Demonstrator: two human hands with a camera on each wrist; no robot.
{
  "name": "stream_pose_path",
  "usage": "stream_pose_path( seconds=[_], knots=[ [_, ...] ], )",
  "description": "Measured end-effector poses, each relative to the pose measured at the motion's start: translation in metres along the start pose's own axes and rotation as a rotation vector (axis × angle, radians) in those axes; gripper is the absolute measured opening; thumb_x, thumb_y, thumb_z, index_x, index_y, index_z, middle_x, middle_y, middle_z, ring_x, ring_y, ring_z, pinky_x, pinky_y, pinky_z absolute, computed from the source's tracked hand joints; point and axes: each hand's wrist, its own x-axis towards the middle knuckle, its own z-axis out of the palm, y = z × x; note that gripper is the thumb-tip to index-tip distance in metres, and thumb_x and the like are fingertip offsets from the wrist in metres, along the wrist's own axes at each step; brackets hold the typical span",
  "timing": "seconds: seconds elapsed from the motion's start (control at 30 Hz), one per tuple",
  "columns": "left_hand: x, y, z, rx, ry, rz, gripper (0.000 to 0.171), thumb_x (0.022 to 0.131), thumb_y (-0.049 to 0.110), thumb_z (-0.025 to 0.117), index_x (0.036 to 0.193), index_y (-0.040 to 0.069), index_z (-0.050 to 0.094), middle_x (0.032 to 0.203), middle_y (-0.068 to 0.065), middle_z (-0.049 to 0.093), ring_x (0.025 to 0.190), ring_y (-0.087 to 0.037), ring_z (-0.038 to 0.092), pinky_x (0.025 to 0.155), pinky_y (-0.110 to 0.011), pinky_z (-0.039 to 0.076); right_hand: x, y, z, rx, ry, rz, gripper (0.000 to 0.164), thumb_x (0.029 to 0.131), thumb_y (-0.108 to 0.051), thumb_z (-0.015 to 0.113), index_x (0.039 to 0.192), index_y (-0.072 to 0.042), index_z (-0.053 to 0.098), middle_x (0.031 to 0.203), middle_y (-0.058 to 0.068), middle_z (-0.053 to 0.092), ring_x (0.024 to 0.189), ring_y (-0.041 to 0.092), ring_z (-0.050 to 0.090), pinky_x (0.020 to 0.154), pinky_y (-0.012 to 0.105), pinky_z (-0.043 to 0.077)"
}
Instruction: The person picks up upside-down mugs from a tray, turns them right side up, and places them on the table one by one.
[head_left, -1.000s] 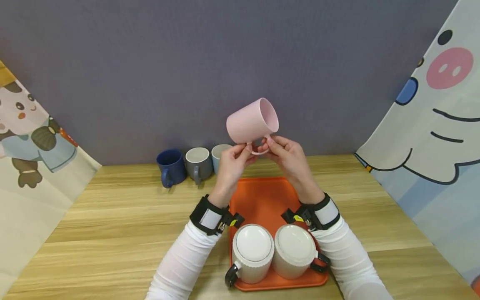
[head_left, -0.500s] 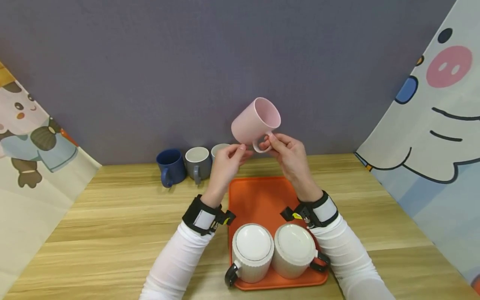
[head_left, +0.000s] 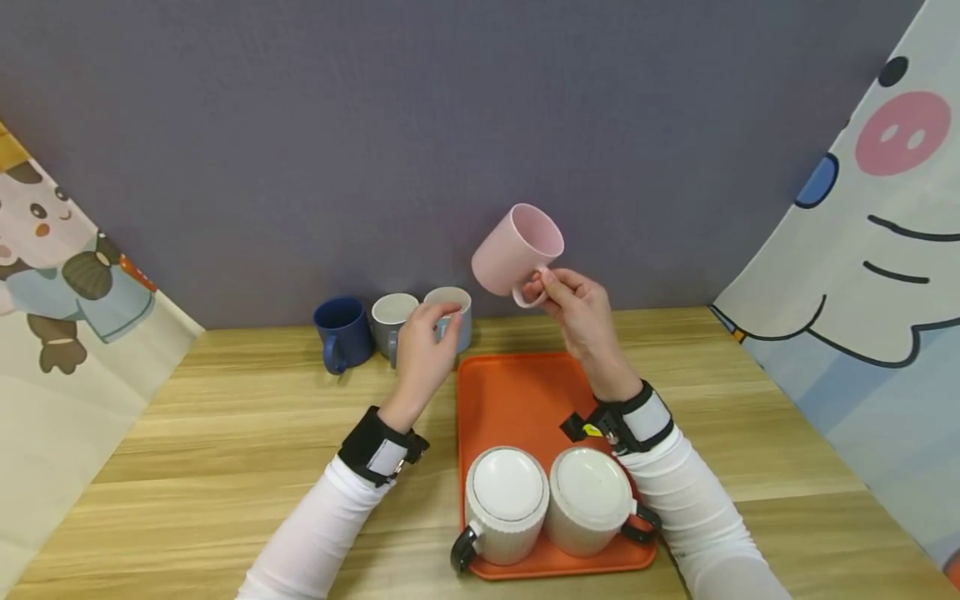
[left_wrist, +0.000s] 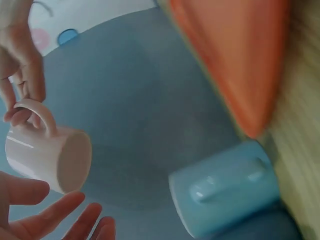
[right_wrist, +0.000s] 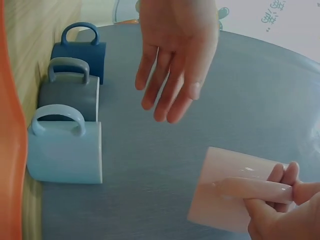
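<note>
A pink mug hangs tilted in the air in front of the grey wall, its mouth facing up and to the right in the head view. My right hand grips it by the handle. Apart from the mug, my left hand has its fingers loosely extended and holds nothing. In the head view it overlaps the light blue mug and the grey mug. The right wrist view shows the left hand with fingers spread out, away from the pink mug.
A dark blue mug stands left of the grey one, all three in a row by the wall. On the orange tray, two ribbed white mugs with black handles sit upside down at the near end.
My left hand has let go of the pink mug's handle and moved left and down. The mug, now in my right hand alone, has tipped more upright.
</note>
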Motion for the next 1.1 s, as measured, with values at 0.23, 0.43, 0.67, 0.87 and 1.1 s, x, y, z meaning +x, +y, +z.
stream_pose_path(
  seconds=[0.23, 0.43, 0.67, 0.87, 1.1],
  knots=[
    [-0.012, -0.017, -0.002, 0.096, 0.022, 0.091, 0.02, 0.088, 0.009, 0.063, 0.103, -0.001, 0.069, 0.106, -0.016, 0.065, 0.105, -0.035, 0.055, 0.095, -0.045, 0.038, 0.002, 0.008, -0.001, -0.023, 0.037, 0.054, 0.024, 0.094, 0.001, 0.053, 0.078, -0.009, 0.068, 0.073, 0.001, 0.068, 0.072, 0.01, 0.067, 0.072, 0.021, 0.055],
    [-0.022, -0.027, -0.004, 0.156, 0.037, 0.136, 0.019, 0.088, 0.008, 0.063, 0.102, -0.003, 0.069, 0.108, -0.018, 0.062, 0.102, -0.037, 0.051, 0.09, -0.045, 0.039, 0.004, 0.015, -0.004, -0.039, 0.045, 0.075, 0.02, 0.094, -0.001, 0.054, 0.08, -0.008, 0.067, 0.074, 0.001, 0.068, 0.073, 0.01, 0.066, 0.072, 0.021, 0.055],
    [-0.03, -0.036, -0.009, 0.217, 0.068, 0.201, 0.017, 0.086, 0.006, 0.066, 0.1, -0.003, 0.069, 0.108, -0.02, 0.061, 0.099, -0.038, 0.051, 0.086, -0.044, 0.039, 0.007, 0.022, -0.007, -0.05, 0.065, 0.084, 0.019, 0.093, -0.001, 0.055, 0.08, -0.007, 0.067, 0.073, 0.001, 0.069, 0.072, 0.011, 0.066, 0.071, 0.022, 0.055],
    [-0.035, -0.042, -0.015, 0.242, 0.054, 0.201, 0.017, 0.086, 0.005, 0.065, 0.101, -0.003, 0.069, 0.11, -0.021, 0.06, 0.099, -0.039, 0.049, 0.086, -0.045, 0.038, 0.009, 0.029, -0.01, -0.083, 0.086, 0.106, 0.017, 0.093, -0.001, 0.055, 0.08, -0.005, 0.064, 0.072, 0.0, 0.068, 0.074, 0.011, 0.066, 0.071, 0.021, 0.055],
    [-0.039, -0.048, -0.026, 0.279, 0.069, 0.207, 0.018, 0.085, 0.006, 0.066, 0.1, -0.004, 0.068, 0.109, -0.022, 0.06, 0.098, -0.04, 0.049, 0.084, -0.046, 0.038, 0.012, 0.039, -0.013, -0.113, 0.096, 0.117, 0.018, 0.093, -0.001, 0.055, 0.079, -0.006, 0.064, 0.07, -0.001, 0.068, 0.072, 0.011, 0.065, 0.067, 0.021, 0.053]
  ],
)
